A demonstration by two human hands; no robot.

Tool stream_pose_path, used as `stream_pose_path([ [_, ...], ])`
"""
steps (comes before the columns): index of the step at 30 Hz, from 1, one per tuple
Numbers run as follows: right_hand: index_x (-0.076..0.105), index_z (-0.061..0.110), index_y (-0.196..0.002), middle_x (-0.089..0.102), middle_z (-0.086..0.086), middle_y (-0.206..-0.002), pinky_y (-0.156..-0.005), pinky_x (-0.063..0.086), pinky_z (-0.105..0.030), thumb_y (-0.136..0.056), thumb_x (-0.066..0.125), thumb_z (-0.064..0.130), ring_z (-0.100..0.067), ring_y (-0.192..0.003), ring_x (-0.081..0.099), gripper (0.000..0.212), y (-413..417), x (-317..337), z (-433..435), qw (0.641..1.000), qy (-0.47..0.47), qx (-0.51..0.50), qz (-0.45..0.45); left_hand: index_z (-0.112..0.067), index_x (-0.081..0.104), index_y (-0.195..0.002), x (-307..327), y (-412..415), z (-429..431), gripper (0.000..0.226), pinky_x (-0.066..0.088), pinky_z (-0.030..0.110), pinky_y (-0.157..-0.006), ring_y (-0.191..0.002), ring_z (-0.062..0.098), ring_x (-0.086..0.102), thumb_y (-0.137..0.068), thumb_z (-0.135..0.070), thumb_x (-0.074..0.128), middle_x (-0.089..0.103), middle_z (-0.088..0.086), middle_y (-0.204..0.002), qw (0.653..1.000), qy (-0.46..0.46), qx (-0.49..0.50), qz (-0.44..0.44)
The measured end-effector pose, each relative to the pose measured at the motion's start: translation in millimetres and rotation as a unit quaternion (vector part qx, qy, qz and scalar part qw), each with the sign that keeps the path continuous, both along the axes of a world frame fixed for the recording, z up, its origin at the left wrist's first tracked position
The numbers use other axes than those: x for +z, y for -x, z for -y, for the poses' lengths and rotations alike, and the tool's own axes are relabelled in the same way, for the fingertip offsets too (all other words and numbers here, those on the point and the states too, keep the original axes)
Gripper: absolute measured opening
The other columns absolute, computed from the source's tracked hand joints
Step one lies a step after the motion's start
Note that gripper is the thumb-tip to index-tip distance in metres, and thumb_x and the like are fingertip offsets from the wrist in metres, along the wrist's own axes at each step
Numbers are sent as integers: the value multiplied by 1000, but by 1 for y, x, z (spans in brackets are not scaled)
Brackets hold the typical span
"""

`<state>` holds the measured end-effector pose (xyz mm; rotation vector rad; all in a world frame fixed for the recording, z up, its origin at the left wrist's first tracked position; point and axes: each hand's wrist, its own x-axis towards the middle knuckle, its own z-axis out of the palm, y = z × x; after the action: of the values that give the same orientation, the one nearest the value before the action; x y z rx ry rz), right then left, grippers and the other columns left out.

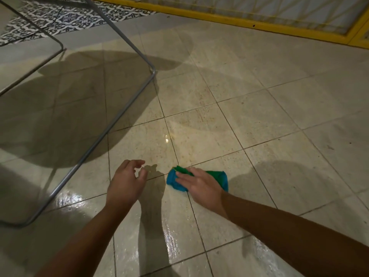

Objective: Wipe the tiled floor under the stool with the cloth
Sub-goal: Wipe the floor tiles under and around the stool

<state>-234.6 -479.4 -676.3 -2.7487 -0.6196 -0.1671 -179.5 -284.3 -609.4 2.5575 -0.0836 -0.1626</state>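
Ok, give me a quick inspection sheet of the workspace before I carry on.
Surface: tiled floor, beige, wet sheen near the camera, yellowish stain at a grout line.
Job's things: blue-green cloth flat on the floor; grey metal stool frame to its left.
Clutter: nothing seen.
Hands: right hand presses the cloth, fingers straight; left hand holds nothing, fingers loosely curled.
Cables: nothing seen.
Surroundings: yellow frame along the top; patterned tiles top left.

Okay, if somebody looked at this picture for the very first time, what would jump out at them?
The blue and green cloth stands out most, pressed to the wet, shiny tiled floor by the right hand near the lower middle. The left hand hovers empty beside it. A grey stool frame crosses the left, and a bright yellow border lines the top right.
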Motion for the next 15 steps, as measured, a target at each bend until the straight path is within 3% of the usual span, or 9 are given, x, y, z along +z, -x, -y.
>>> stream_pose_path([
  [4, 59, 6, -118, 59, -10, -126, -84, 49, -39, -71, 59, -12, -28, -99, 54, 50, -26, 8, 23, 987, 29, -157, -33, -16, 56, -120, 5, 6, -1, 31, 45, 28, -82, -100, 12, 51, -91, -24, 48, 56, 3, -123, 1000, 3, -8, 5],
  [8, 44, 9, -132, 48, -6, -138, -93, 42, -36, -86, 47, -2, -25, -107, 46, 48, -18, 8, 33, 963, 26, -260, -69, -19, 56, -120, 11, 7, -12, 31, 45, 29, -82, -108, 15, 53, -92, -28, 47, 55, 0, -124, 999, -37, -33, 12],
  [11, 53, 10, -126, 54, -6, -132, -93, 47, -39, -79, 60, 2, -29, -108, 52, 48, 4, 8, 7, 982, 11, -175, -74, -20, 56, -120, 11, 6, -22, 31, 45, 29, -82, -108, 15, 53, -92, -29, 47, 54, -1, -124, 999, -47, -20, 11],
  [13, 70, 12, -102, 69, -4, -109, -74, 57, -35, -50, 81, 0, -27, -92, 65, 55, 16, 7, -18, 996, -21, -61, -56, -21, 54, -121, 9, 4, -26, 32, 46, 31, -85, -109, 15, 52, -92, -30, 46, 53, -2, -124, 999, -48, -7, 0],
  [15, 74, 14, -92, 72, 1, -99, -68, 58, -28, -34, 84, -1, -21, -84, 67, 60, 9, 8, -35, 999, -5, 9, -38, -22, 53, -122, 6, 4, -29, 32, 45, 30, -84, -108, 13, 51, -92, -31, 45, 52, -3, -124, 999, -47, 2, -11],
])
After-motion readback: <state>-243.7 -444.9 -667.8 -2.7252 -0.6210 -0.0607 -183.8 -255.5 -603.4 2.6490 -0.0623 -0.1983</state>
